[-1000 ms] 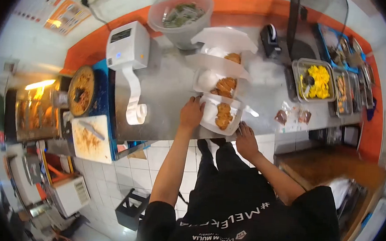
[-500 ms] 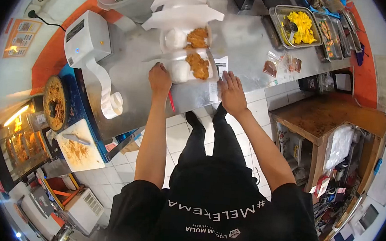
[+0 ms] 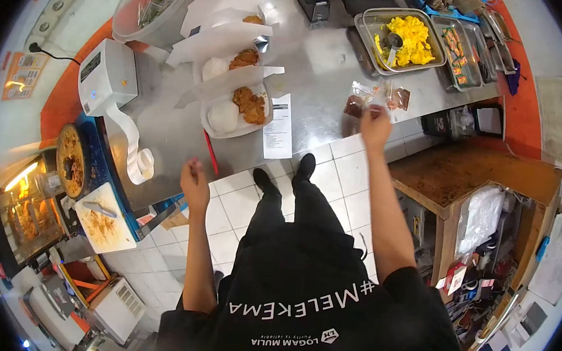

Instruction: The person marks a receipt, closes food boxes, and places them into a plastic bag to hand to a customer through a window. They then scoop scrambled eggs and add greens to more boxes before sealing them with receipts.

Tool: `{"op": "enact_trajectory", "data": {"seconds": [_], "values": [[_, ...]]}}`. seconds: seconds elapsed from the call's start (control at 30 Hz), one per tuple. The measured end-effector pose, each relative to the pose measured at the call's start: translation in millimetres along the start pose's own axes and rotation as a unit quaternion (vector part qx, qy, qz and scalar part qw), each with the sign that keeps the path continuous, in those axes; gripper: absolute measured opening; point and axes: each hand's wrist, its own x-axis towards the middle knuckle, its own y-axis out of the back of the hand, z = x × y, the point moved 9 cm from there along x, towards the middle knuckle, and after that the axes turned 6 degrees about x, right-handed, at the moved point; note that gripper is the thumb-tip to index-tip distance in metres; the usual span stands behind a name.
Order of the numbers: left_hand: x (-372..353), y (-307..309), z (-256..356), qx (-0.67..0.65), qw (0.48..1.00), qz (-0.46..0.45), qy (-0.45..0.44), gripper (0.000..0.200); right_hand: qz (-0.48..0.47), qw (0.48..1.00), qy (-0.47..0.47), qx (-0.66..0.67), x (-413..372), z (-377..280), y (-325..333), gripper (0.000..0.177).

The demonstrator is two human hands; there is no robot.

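My left hand [image 3: 195,185] hangs off the counter's front edge, loosely curled with a gap between its fingers and nothing in it. A red pen [image 3: 211,153] lies just beyond it. My right hand [image 3: 375,128] reaches over the counter edge, its fingers bunched at the small packets of reddish-brown sauce [image 3: 354,107]. Whether it grips one is hidden. Several white takeaway boxes stand with lids up; the nearest box [image 3: 237,131] holds white rice [image 3: 223,116] and fried chicken [image 3: 249,106]. Beside it lies a printed receipt [image 3: 279,128].
A label printer [image 3: 109,77] trails a paper strip [image 3: 126,130] at the left. Further back stand a plastic tub [image 3: 125,18] and a tape dispenser [image 3: 310,3]. A tray of yellow food [image 3: 387,70] is at the right, above a wooden cabinet [image 3: 486,172].
My right hand has gone from the receipt to the sauce packets. My left hand has left the nearest box and drawn back off the counter. The view has shifted to the right.
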Motion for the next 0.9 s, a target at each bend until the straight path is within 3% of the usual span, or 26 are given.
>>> {"op": "enact_trajectory", "data": {"seconds": [0.03,0.13,0.23,0.3,0.37,0.43,0.53,0.63,0.9], "values": [[-11,-2,-22,0.000,0.999,-0.013,0.036,0.029,0.012,0.997,-0.060,-0.047,18,19,7,0.023],[-38,-6,26,0.012,1.000,0.016,-0.019,0.025,-0.006,0.991,-0.093,-0.100,42,21,-3,0.025],[-38,-35,33,-0.031,0.999,-0.023,0.014,0.019,0.026,0.994,-0.094,-0.055,41,29,-26,0.027],[-34,-52,48,-0.036,0.997,-0.065,0.037,0.020,-0.002,0.997,-0.067,-0.027,35,24,-34,0.029],[-30,-56,97,0.016,0.997,-0.068,-0.038,0.021,-0.046,0.999,-0.029,0.004,30,13,-40,0.031],[-26,-63,137,0.052,0.990,-0.076,-0.104,0.024,-0.106,0.994,0.019,0.035,19,-10,-36,0.031],[-18,-67,167,0.063,0.987,-0.069,-0.128,0.029,-0.131,0.987,0.036,0.083,6,-56,-19,0.029],[-6,-67,167,0.069,0.986,-0.087,-0.122,0.030,-0.147,0.977,0.119,0.100,-8,-118,-13,0.030],[17,-11,175,0.028,0.987,-0.021,-0.156,0.029,-0.177,0.942,0.091,0.271,18,-256,-26,0.037]]}}
